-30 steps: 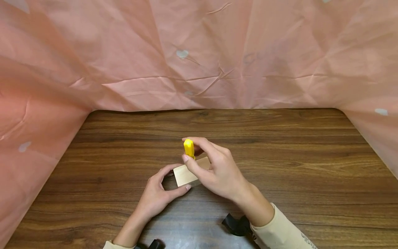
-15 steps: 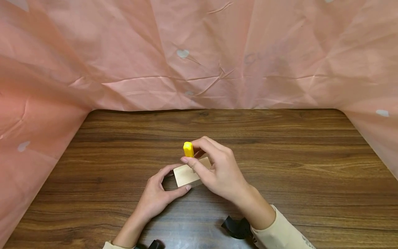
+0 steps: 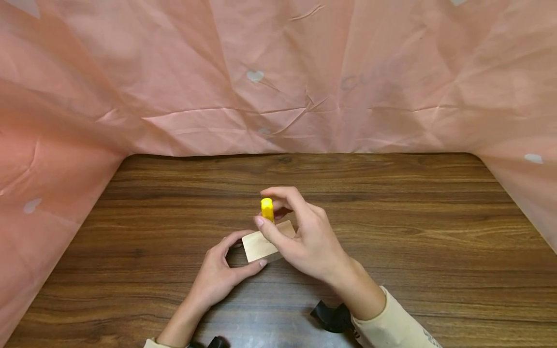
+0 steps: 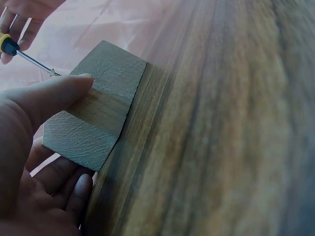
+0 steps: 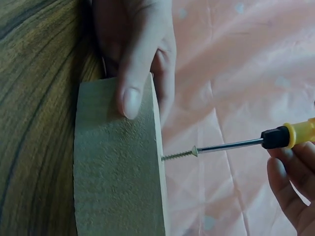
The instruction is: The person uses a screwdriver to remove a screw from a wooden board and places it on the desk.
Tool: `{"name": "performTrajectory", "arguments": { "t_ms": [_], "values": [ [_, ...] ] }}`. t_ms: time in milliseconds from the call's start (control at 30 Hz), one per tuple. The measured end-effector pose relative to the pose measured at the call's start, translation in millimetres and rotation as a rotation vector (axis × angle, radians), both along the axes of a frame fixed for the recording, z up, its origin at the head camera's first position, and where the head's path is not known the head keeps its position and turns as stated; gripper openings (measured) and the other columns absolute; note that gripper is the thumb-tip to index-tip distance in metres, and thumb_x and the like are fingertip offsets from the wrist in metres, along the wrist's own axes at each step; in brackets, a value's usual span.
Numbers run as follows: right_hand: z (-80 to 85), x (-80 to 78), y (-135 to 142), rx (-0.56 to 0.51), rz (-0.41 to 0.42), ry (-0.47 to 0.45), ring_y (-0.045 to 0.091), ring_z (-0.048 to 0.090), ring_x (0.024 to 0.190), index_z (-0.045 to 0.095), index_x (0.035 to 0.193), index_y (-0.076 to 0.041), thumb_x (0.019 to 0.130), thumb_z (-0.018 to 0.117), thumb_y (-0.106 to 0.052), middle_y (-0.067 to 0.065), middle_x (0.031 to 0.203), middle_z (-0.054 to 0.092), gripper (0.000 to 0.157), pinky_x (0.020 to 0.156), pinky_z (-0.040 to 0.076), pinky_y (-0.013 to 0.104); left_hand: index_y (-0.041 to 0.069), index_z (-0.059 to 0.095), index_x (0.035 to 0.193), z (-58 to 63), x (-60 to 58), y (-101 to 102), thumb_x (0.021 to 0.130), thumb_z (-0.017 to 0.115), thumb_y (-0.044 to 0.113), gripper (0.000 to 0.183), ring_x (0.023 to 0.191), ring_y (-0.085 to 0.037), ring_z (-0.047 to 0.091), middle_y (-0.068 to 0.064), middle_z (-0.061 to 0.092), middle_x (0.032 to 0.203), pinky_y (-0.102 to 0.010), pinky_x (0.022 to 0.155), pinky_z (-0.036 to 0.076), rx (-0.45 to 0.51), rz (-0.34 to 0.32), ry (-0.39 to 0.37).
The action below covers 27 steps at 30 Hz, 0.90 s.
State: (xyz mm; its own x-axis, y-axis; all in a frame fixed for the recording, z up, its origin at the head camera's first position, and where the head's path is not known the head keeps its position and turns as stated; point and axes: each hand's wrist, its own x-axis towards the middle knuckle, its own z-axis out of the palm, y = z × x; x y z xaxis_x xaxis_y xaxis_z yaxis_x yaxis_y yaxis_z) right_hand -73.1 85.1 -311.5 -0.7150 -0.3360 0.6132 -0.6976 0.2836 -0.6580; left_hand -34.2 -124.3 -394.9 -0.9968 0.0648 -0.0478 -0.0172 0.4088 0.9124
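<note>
A pale wooden block (image 3: 259, 246) lies on the table, its sides gripped between the thumb and fingers of my left hand (image 3: 219, 273). With my right hand (image 3: 311, 241) I hold the yellow handle of a screwdriver (image 3: 267, 209) above the block, thumb on one side and fingers on the other. In the right wrist view, a threaded screw (image 5: 178, 155) stands out of the block's top face, most of its thread exposed. The screwdriver's metal shaft meets the screw head, roughly in line with it. From the head view, my right hand hides the screw.
The brown wood-grain table (image 3: 413, 217) stretches around both hands. Pink cloth (image 3: 304, 77) hangs along its back and sides. Black wrist-worn gear (image 3: 330, 316) sits by the right sleeve, and another black piece (image 3: 219, 342) is near the left wrist.
My right fingers drew back around the screwdriver handle, then extended forward again, and the handle's top shifted slightly right. My left hand and the block stay in place.
</note>
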Motion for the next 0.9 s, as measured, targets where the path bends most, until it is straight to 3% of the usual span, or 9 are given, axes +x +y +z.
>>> {"name": "performTrajectory", "arguments": {
  "t_ms": [167, 300, 633, 900],
  "values": [
    [-0.6, 0.5, -1.3, 0.0, -0.003, 0.062, 0.009, 0.075, 0.089, 0.063, 0.117, -0.008, 0.091, 0.086, -0.011, -0.003, 0.092, 0.078, 0.034, 0.073, 0.057, 0.027, 0.038, 0.071, 0.13, 0.1, 0.6, -0.1, 0.081, 0.096, 0.033, 0.055, 0.118, -0.014, 0.065, 0.009, 0.075, 0.123, -0.049, 0.114, 0.041, -0.002, -0.002, 0.0],
    [0.7, 0.1, -0.9, -0.004, 0.001, 0.061, 0.01, 0.076, 0.089, 0.067, 0.109, -0.009, 0.092, 0.085, -0.01, -0.002, 0.091, 0.08, 0.024, 0.075, 0.062, 0.032, 0.037, 0.072, 0.13, 0.2, 0.3, -0.1, 0.081, 0.096, 0.032, 0.055, 0.119, -0.014, 0.065, 0.009, 0.075, 0.124, -0.049, 0.114, 0.041, -0.002, -0.001, 0.001],
    [4.4, 1.5, 0.4, 0.013, 0.049, 0.018, 0.011, 0.077, 0.096, 0.067, 0.111, -0.009, 0.098, 0.078, -0.01, -0.001, 0.098, 0.081, 0.016, 0.082, 0.061, 0.027, 0.036, 0.072, 0.131, 0.6, -0.3, 0.1, 0.081, 0.097, 0.031, 0.056, 0.117, -0.014, 0.065, 0.008, 0.075, 0.123, -0.048, 0.114, 0.041, -0.006, 0.005, -0.001],
    [3.0, 0.1, 0.1, -0.016, 0.001, 0.063, 0.011, 0.07, 0.094, 0.069, 0.111, -0.007, 0.096, 0.08, -0.008, 0.0, 0.105, 0.073, 0.019, 0.084, 0.06, 0.029, 0.037, 0.072, 0.129, 1.4, 0.9, 0.8, 0.08, 0.097, 0.032, 0.055, 0.115, -0.014, 0.065, 0.008, 0.075, 0.121, -0.047, 0.111, 0.042, -0.002, 0.01, -0.01]
  ]
}}
